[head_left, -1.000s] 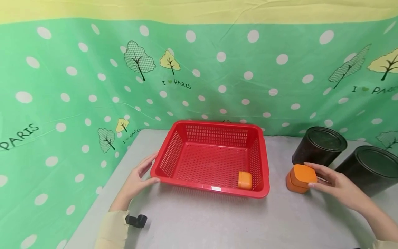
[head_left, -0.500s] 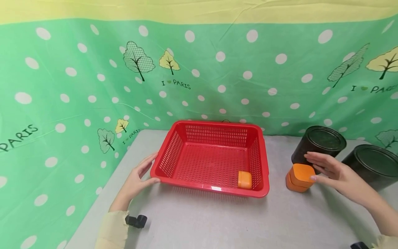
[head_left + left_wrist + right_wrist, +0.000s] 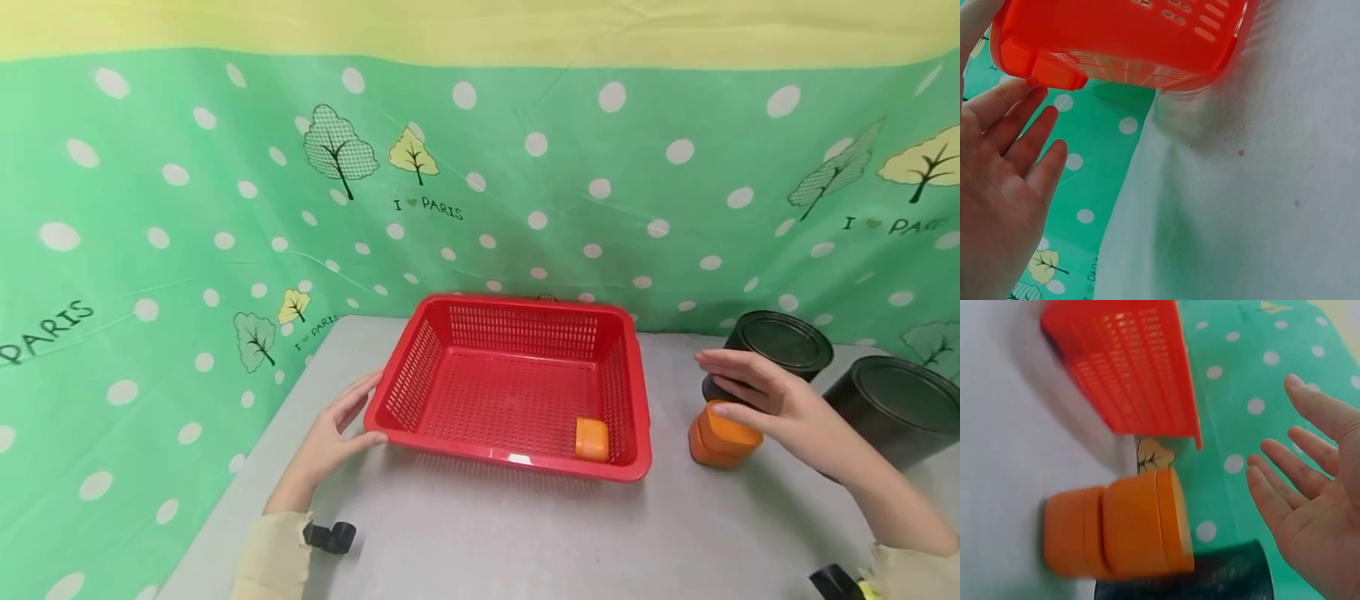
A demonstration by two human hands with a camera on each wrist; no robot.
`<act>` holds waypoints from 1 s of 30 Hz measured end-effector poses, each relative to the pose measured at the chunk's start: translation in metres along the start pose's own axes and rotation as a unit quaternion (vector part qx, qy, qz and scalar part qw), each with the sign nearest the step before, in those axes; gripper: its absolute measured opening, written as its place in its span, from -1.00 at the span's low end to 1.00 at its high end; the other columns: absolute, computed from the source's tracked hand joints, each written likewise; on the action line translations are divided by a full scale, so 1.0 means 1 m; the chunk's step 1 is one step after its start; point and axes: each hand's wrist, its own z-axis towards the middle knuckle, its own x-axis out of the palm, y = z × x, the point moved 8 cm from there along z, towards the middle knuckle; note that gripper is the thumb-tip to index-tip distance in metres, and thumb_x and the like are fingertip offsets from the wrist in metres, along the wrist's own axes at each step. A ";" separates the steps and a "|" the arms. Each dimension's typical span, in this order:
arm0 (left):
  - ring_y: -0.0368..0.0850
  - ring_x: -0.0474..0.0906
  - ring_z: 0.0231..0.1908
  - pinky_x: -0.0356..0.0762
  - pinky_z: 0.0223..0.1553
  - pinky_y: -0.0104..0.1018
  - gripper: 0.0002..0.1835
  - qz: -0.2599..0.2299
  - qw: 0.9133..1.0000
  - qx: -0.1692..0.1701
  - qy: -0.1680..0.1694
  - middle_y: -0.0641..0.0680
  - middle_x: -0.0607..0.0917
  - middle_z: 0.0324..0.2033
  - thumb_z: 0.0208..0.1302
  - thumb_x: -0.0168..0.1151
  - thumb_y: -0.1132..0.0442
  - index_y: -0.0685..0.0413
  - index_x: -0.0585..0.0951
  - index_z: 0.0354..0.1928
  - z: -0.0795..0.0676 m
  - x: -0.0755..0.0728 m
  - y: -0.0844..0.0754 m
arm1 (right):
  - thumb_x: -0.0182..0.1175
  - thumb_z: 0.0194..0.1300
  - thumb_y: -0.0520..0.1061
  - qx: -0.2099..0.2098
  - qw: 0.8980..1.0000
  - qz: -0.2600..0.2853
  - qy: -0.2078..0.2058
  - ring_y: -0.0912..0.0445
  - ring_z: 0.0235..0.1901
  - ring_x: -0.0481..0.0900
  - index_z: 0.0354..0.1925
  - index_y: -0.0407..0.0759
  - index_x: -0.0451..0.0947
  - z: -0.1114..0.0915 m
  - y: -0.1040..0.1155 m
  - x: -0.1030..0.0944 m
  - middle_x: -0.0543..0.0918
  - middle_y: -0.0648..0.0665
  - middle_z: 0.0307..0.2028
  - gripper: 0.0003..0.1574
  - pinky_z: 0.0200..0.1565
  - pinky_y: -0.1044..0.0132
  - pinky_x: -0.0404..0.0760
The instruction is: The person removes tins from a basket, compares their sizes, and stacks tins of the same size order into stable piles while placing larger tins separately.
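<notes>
In the head view a red plastic basket [image 3: 498, 463] stands on the table with one small orange box [image 3: 592, 440] inside its near right corner. My left hand [image 3: 328, 446] touches the basket's left end, thumb on the rim; the left wrist view shows its fingers [image 3: 1042, 134] extended, the foremost at the rim's underside. To the basket's right, two orange boxes [image 3: 1138, 528] stand stacked, the upper slightly offset. My right hand [image 3: 783, 412] hovers just above and beside that stack, fingers spread and holding nothing. In the right wrist view it is apart from the boxes.
Two black cylindrical cans [image 3: 787, 340] with lids stand behind and right of the orange stack, one partly hidden by the right hand. Green dotted cloth [image 3: 525, 167] hangs behind and left of the grey table [image 3: 480, 542].
My right hand has let go of the upper orange box, then risen and moved slightly left over the stack. The left hand and basket have stayed in place.
</notes>
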 end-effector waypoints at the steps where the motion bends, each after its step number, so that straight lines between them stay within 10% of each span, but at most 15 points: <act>1: -0.64 0.12 0.40 0.18 0.37 -0.74 -0.07 0.001 1.000 -0.002 0.002 0.24 0.22 0.51 0.06 0.49 0.40 -0.01 0.29 0.49 0.000 0.000 0.000 | 0.23 0.21 -0.52 -0.004 1.000 -0.001 0.000 0.50 0.20 0.48 0.33 -0.36 0.30 0.002 0.002 0.002 0.50 0.23 0.25 -0.26 0.08 0.69 0.57; 30: -0.63 0.13 0.39 0.17 0.37 -0.72 -0.07 0.009 1.000 -0.001 -0.003 0.19 0.25 0.51 0.05 0.51 0.37 0.01 0.29 0.49 -0.004 -0.001 0.000 | 0.29 0.33 -0.19 -0.035 0.988 0.066 0.132 0.21 0.17 0.55 0.23 -0.14 0.51 0.142 0.047 0.096 0.60 -0.14 0.19 -0.49 0.10 0.42 0.69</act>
